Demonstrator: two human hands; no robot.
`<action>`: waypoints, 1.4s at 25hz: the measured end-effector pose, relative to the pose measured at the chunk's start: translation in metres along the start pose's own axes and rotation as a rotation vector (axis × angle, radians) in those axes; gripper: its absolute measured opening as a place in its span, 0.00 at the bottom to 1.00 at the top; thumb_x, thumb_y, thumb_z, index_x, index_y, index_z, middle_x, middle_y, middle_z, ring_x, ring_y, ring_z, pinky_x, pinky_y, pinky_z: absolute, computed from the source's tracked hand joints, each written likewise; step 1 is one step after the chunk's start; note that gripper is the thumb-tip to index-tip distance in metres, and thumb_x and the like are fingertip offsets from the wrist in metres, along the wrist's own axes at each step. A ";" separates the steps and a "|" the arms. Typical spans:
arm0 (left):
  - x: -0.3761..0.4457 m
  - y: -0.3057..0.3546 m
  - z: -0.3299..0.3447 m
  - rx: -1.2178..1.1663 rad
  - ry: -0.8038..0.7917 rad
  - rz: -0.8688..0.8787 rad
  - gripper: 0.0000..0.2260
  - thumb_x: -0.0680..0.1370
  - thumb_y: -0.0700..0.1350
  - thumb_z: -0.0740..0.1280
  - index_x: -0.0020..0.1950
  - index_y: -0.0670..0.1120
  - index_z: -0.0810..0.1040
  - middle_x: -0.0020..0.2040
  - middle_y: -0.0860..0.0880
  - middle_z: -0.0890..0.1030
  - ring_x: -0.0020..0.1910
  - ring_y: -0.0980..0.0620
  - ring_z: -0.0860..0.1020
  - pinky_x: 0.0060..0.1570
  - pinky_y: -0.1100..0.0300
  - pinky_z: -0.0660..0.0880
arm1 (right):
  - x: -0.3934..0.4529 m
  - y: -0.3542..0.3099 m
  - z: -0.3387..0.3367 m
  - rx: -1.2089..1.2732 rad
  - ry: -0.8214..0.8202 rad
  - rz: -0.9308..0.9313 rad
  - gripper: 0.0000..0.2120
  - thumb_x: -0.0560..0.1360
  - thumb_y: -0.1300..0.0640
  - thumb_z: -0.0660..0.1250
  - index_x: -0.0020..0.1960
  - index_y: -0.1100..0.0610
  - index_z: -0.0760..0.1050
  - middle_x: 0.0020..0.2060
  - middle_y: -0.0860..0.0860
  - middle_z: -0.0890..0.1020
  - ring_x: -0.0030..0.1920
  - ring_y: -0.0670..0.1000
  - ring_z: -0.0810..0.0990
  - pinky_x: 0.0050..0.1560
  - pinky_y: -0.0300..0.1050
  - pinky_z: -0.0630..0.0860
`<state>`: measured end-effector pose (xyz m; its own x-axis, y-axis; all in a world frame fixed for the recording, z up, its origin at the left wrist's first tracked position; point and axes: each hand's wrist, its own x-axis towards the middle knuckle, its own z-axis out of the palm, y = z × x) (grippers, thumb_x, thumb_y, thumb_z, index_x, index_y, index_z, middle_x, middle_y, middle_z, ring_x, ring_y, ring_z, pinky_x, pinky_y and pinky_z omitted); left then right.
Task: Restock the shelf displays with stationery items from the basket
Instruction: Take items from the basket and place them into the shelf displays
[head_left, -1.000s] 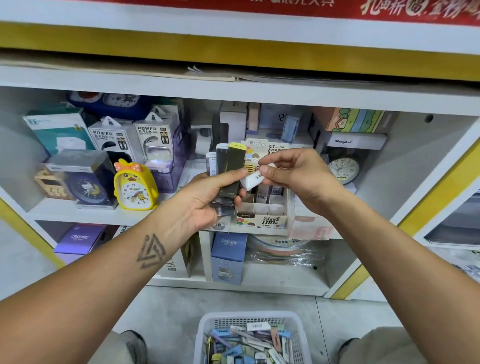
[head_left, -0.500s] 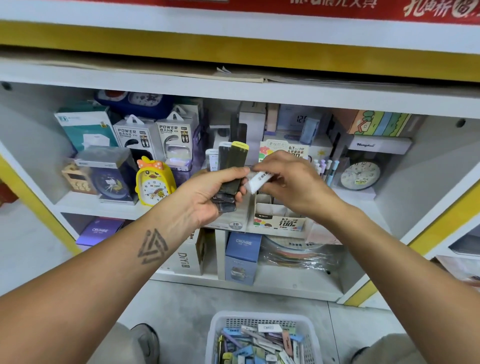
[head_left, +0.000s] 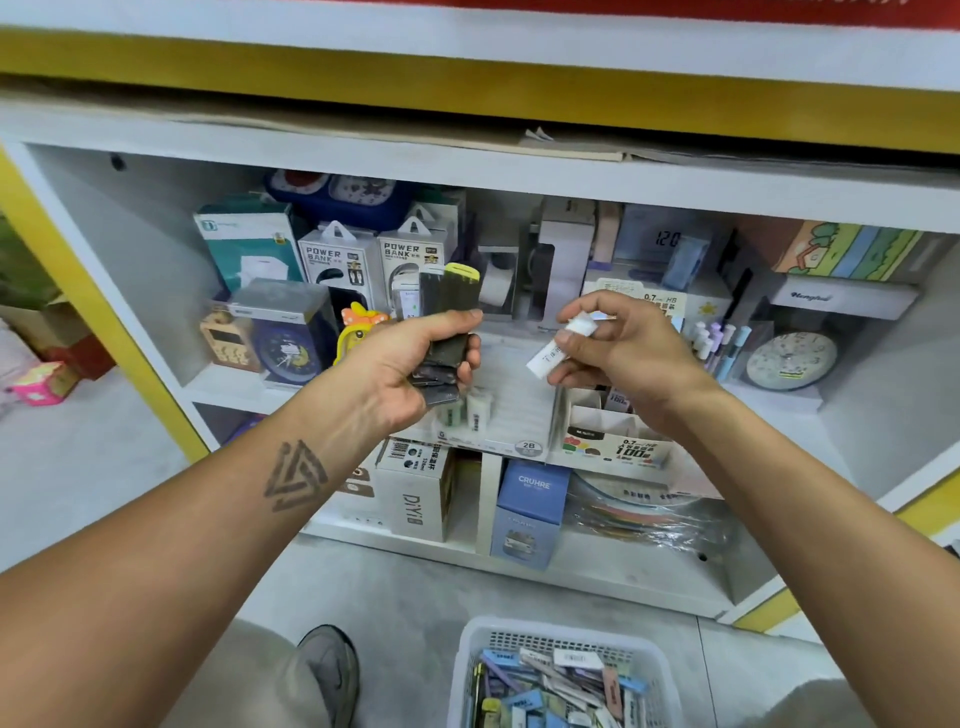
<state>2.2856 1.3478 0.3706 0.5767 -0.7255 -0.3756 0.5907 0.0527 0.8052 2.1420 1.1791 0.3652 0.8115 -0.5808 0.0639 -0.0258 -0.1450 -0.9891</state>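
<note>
While the right hand (head_left: 618, 353) pinches a small white case (head_left: 558, 348) between thumb and fingertips, the case tilts, its upper end at the thumb and its lower end slanting down toward the left hand (head_left: 410, 364). That hand grips a bundle of dark cases (head_left: 447, 317), fingers curled round their lower half; they stand upright above the fist, and one has a yellow cap (head_left: 461, 271). The two hands are near each other but apart.

Just below and between the hands a white display tray (head_left: 511, 405) sits on the shelf (head_left: 234, 387), with two pale cases (head_left: 467, 413) standing in it under the left hand (the print on them is too small to read). Under the right hand is a divided carton (head_left: 608, 436) marked 0.7 and 100. Beyond the left hand stand two power bank boxes (head_left: 374, 265), a yellow duck clock (head_left: 358, 325) half hidden by the hand, and a blue clock (head_left: 285, 351). Right of the right hand are pens (head_left: 719, 345) and a round pale clock (head_left: 789, 361).

Well below both hands, on the floor, is the white basket (head_left: 566, 642), holding a loose heap of flat cases (head_left: 556, 686) in blue, white and pink. A grey shoe (head_left: 330, 670) is left of it.
</note>
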 end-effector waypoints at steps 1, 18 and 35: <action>0.000 0.002 -0.004 -0.001 0.008 0.003 0.05 0.73 0.39 0.74 0.44 0.41 0.78 0.35 0.44 0.80 0.30 0.51 0.78 0.25 0.64 0.74 | 0.001 0.000 0.002 -0.016 -0.002 -0.001 0.03 0.78 0.67 0.69 0.52 0.62 0.79 0.40 0.63 0.85 0.36 0.57 0.86 0.38 0.43 0.84; -0.007 0.009 -0.025 0.024 0.072 0.048 0.10 0.71 0.37 0.76 0.49 0.39 0.79 0.35 0.42 0.80 0.28 0.50 0.78 0.25 0.63 0.74 | 0.022 0.035 0.043 -0.869 0.023 -0.358 0.11 0.75 0.60 0.74 0.57 0.55 0.80 0.44 0.51 0.82 0.46 0.53 0.81 0.52 0.53 0.80; -0.009 0.008 -0.031 0.077 0.056 0.038 0.09 0.71 0.38 0.77 0.47 0.39 0.80 0.35 0.43 0.81 0.29 0.50 0.78 0.26 0.62 0.75 | 0.020 0.042 0.058 -1.056 -0.270 -0.205 0.23 0.80 0.67 0.60 0.69 0.48 0.76 0.64 0.51 0.80 0.61 0.53 0.79 0.61 0.48 0.76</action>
<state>2.3029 1.3759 0.3664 0.6294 -0.6846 -0.3677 0.5239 0.0243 0.8514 2.1910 1.2077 0.3176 0.9546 -0.2927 0.0555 -0.2568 -0.9028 -0.3450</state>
